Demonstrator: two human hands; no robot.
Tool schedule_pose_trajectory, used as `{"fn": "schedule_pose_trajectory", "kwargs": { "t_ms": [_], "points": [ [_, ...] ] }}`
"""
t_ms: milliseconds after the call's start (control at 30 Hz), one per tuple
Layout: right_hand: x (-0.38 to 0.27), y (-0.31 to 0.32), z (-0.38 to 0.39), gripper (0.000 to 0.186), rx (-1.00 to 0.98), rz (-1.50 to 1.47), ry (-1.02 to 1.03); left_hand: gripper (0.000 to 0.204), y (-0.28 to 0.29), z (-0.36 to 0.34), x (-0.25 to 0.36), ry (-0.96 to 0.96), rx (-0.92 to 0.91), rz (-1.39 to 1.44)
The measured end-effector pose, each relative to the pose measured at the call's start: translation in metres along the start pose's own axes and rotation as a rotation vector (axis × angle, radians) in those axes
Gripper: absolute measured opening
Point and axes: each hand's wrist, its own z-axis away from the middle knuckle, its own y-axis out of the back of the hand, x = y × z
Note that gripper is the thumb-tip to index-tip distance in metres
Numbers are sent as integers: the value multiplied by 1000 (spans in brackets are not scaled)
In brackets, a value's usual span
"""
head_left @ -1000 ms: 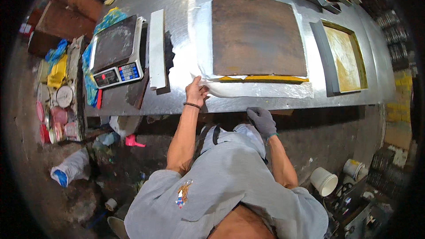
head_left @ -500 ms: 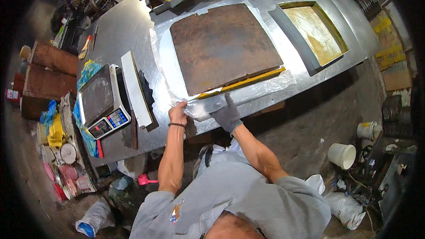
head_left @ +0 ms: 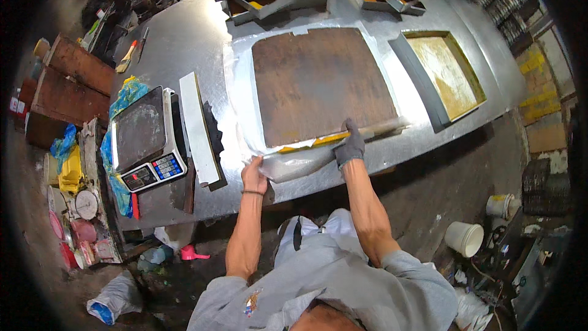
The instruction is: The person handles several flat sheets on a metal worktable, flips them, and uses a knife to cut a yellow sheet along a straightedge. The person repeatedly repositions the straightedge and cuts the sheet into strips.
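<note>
Your L hand [head_left: 253,175] is bare, its fingers bent closed on the near-left corner of the clear plastic sheet [head_left: 297,168], w/ thumb side up. Your R hand [head_left: 350,147], in grey glove, is at the front edge of the brown board [head_left: 321,86], to the right of its middle; one finger reaches over the top of this edge. The rest of the glove is hidden by its own back, so I can't tell how far it is open or if it grips the sheet.

The board lies flat on the table [head_left: 165,37], in front of you, w/ a yellow layer [head_left: 334,139] showing under its front edge and the sheet spread below. Right of the glove, the sheet seems lifted against this edge; btwn your hands it lies loose. For folding it up, I think it's better to pull the L corner gently, keep the flap tight, and press along the edge bit by bit, bc. thin plastic can tear or wrinkle.

Pls mind the near table edge: it is just below your L hand. On the left, the white bar [head_left: 199,129] is near, then the scale [head_left: 144,129]. On the right, the shallow tray [head_left: 416,79] leaves some bare metal btwn. At the back, stacked trays [head_left: 294,0] stand close, so the best room is toward you.
</note>
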Motion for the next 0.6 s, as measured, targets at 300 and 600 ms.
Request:
{"fn": "schedule_pose_trajectory", "kwargs": {
  "t_ms": [300,600],
  "points": [
    [-26,5,73,22,74,70,-291,73,-53,113,-121,448,-466,674],
    [-57,47,210,34,162,185,-369,73,-56,124,-197,552,-382,433]
  ]
}}
